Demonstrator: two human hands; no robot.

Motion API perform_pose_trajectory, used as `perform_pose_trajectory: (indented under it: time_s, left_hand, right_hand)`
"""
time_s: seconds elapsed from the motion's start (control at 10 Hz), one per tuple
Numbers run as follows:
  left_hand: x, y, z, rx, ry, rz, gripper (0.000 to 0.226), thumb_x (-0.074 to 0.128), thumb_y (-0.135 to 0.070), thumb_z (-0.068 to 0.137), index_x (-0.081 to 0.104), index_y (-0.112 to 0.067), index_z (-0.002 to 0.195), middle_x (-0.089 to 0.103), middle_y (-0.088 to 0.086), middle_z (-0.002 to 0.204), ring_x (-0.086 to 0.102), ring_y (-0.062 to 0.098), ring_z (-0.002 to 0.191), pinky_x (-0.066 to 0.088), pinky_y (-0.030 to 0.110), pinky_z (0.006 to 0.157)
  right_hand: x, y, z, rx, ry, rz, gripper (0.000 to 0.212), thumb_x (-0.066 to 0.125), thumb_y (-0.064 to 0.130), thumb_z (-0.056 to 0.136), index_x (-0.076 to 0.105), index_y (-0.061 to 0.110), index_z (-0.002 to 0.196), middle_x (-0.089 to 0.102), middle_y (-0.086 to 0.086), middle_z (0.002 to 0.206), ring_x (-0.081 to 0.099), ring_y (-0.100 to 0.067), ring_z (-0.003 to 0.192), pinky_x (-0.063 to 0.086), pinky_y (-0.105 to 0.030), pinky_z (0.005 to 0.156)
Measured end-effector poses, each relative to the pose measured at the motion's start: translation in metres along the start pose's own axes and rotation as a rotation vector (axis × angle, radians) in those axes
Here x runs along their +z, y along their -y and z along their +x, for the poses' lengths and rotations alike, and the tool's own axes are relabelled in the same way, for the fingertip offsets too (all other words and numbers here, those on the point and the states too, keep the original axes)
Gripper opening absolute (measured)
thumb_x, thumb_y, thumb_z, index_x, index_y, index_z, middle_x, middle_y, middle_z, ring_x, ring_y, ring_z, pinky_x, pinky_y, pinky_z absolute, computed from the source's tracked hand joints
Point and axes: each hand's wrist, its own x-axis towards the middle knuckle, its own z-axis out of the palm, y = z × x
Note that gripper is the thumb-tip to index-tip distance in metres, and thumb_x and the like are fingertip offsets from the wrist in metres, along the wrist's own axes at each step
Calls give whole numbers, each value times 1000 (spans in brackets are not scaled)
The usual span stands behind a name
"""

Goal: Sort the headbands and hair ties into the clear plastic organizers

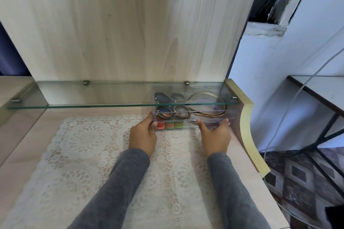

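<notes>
Head cam, the only view we had: the clear plastic organizer (188,127) sat at the back right of the wooden desk (240,147), tucked under the front edge of the glass shelf (111,105) and just beside the desk's curved side panel. We had both hands on it. Our left hand (143,134) gripped the left end, fingers curled round the corner. Our right hand (216,135) held the right half, thumb against the front wall and fingers wrapped toward the right end. Neither hand had anything else in it.

Inside, the lower level had a row of bright hair ties (168,125), orange, green and yellowish, over on the left. The upper level had brown and dark looped bands (181,114) on the left and a thin tan headband (210,115) on the right, partly seen through the glass.

Our grey sleeves crossed a white lace mat (89,147) spread over the desk, with a pale wood back panel (111,24) behind the shelf.
</notes>
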Motion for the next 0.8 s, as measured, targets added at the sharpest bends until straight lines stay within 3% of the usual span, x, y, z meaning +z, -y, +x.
perform_pose_trajectory:
  time_s: [0.2, 0.5, 0.6, 0.7, 0.8]
  left_hand:
    - [4, 0, 4, -17, -29, 4, 34, 53, -6, 95, 59, -11, 129, 68, 11, 115, 55, 11, 85, 31, -5, 69]
    - [3, -1, 4, -7, -19, 5, 37, 53, -6, 95, 56, -11, 131, 67, 12, 116, 55, 12, 84, 33, 3, 74]
    - [1, -1, 1, 26, 22, 35, 38, 51, -8, 96, 53, -14, 134, 66, 9, 119, 58, 13, 92, 34, 5, 79]
    - [-5, 1, 2, 12, 110, 7, 45, 50, -15, 97, 44, -20, 141, 56, 3, 134, 54, 17, 117, 37, 18, 99]
    - [-14, 6, -14, 39, 100, 58, 51, 52, -23, 96, 38, -25, 145, 45, -6, 143, 42, 14, 131, 30, 24, 108]
  right_hand:
    - [1, -1, 3, 8, -3, -36, 101, 69, 49, 78, 16, 0, 148, 20, -16, 155, 26, -32, 140, 26, -38, 114]
    - [-3, 4, -2, 4, 74, -75, 100, 64, 48, 83, 7, -1, 149, 10, -16, 157, 15, -30, 143, 16, -31, 114]
    - [-4, 4, -5, -8, 111, -71, 101, 63, 47, 84, 1, 0, 149, 2, -15, 158, 9, -28, 145, 12, -29, 114]
    - [-12, 9, -9, -11, 150, -59, 97, 61, 46, 86, 4, 2, 150, 4, -13, 158, 8, -27, 145, 13, -30, 114]
    - [-19, 6, -24, -86, 132, -29, 78, 62, 36, 88, 20, 6, 148, 21, -12, 154, 22, -27, 141, 22, -33, 112]
